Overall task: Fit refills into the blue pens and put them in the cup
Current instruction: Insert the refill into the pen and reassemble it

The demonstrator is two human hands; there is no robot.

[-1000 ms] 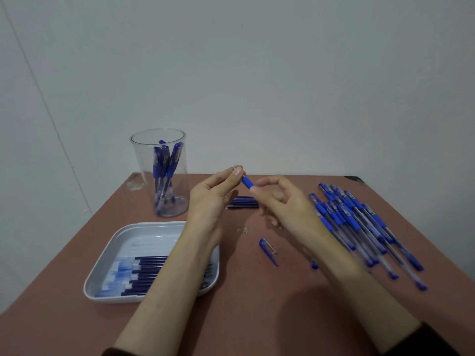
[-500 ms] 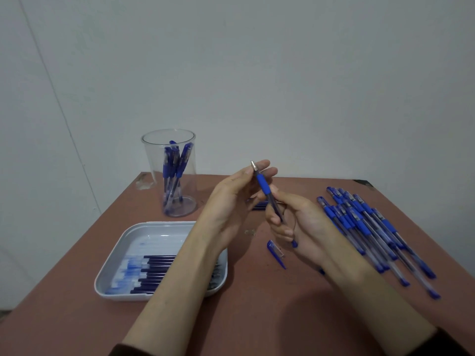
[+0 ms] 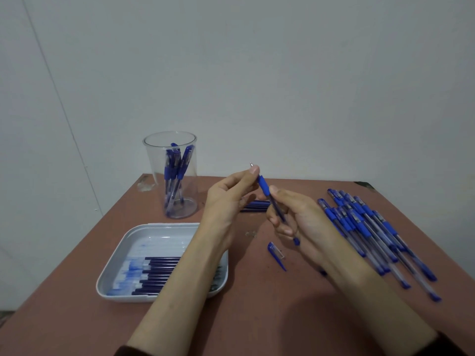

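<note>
Reddish-brown tabletop (image 3: 257, 317), plain grey wall (image 3: 257, 73) behind. Slim blue rubber-grip pen (image 3: 263, 186) hangs tilted over the tabletop's middle, left hand (image 3: 226, 199) pinching its tip end, right hand (image 3: 305, 222) curled round the barrel.

Both hands are raised and brought together mid-frame. Left hand (image 3: 228, 199): fingers curled, the tip end of the pen (image 3: 264, 186) pinched between thumb and forefinger. Right hand (image 3: 305, 222): fingers curled round the lower barrel, thumb pressed against the blue grip. The pen is held tilted, metal tip up and away from the body. Left forearm (image 3: 180, 291) and right forearm (image 3: 372, 299) are bare, extended forward and converging. Dark cuffs are seen at the bottom edge.
</note>
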